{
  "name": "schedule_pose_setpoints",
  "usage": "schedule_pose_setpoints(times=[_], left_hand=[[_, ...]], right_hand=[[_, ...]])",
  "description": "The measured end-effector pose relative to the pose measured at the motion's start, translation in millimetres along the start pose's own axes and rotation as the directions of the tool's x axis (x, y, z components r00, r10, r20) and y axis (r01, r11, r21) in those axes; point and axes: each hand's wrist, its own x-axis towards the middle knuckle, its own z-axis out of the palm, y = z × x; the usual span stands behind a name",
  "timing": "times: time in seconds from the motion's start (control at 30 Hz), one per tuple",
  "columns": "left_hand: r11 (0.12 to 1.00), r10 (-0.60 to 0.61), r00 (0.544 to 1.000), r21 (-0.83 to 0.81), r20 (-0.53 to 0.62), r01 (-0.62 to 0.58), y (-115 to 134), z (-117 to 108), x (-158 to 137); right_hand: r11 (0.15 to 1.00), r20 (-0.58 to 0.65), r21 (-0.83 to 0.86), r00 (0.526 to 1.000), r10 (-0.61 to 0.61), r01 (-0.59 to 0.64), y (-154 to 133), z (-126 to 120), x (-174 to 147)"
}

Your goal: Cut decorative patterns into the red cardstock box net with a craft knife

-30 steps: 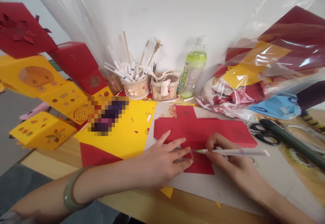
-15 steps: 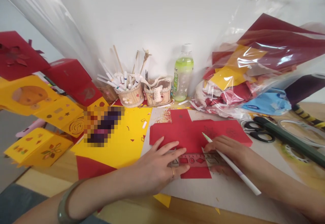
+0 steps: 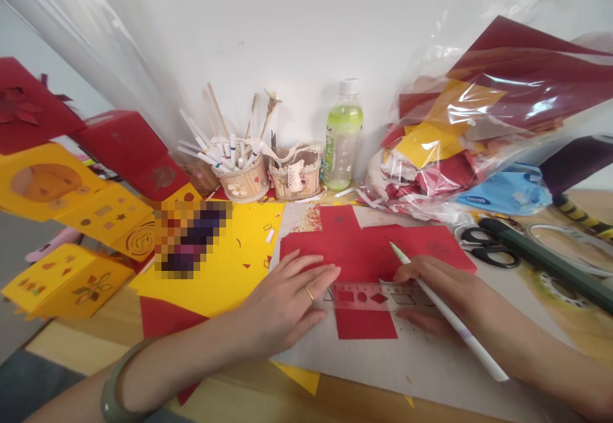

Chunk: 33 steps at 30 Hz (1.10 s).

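A cross-shaped piece of red paper, with faint patterns drawn on its right part, lies on a pale board. Across its lower flap is a clear stencil ruler with shape cut-outs. My left hand rests with fingers stretched out at the ruler's left end, over the paper's left edge. In my right hand is a white felt-tip pen, its greenish tip above the red paper. The lower fingers of that hand are near the ruler's right end; whether they touch it I cannot tell.
Yellow paper with small scraps lies left, beside stacked paper boxes. Behind stand a cup of pens, a second cup and a bottle. Scissors, a green tool and a scrap-filled bag are right.
My left hand has drawn back to the left, its fingers closer together, uncovering more of the ruler. My right hand with the pen has shifted slightly right.
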Motion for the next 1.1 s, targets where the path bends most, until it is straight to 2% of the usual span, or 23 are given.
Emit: schedule_pose_setpoints(times=[0.1, 0.23, 0.57, 0.73, 0.93, 1.1], left_hand=[[0.999, 0.030, 0.999, 0.025, -0.020, -0.030, -0.3, 2.8, 0.1], [0.997, 0.055, 0.998, 0.059, -0.033, -0.053, -0.6, 5.0, 0.4], [0.995, 0.068, 0.995, 0.073, -0.071, -0.063, 0.3, 3.6, 2.0], [0.992, 0.095, 0.995, 0.083, -0.039, -0.091, -0.3, 7.4, 2.5], [0.978, 0.145, 0.989, 0.149, 0.029, -0.147, -3.0, 12.5, 1.1], [0.980, 0.133, 0.987, 0.134, 0.091, -0.144, -2.5, 12.4, 2.8]], right_hand=[[0.995, 0.127, -0.041, 0.988, -0.086, 0.092, 4.9, -3.8, -0.3], [0.980, 0.112, -0.111, 0.982, -0.154, 0.166, 5.7, -6.7, 1.5], [0.967, 0.158, -0.206, 0.980, -0.120, 0.151, -12.8, -1.4, -4.7], [0.948, 0.184, -0.241, 0.969, -0.164, 0.206, -26.1, 9.8, -13.0], [0.929, 0.185, -0.284, 0.964, -0.192, 0.239, -23.2, 21.1, -21.8], [0.923, 0.127, -0.285, 0.965, -0.230, 0.258, -23.1, 26.2, -25.0]])
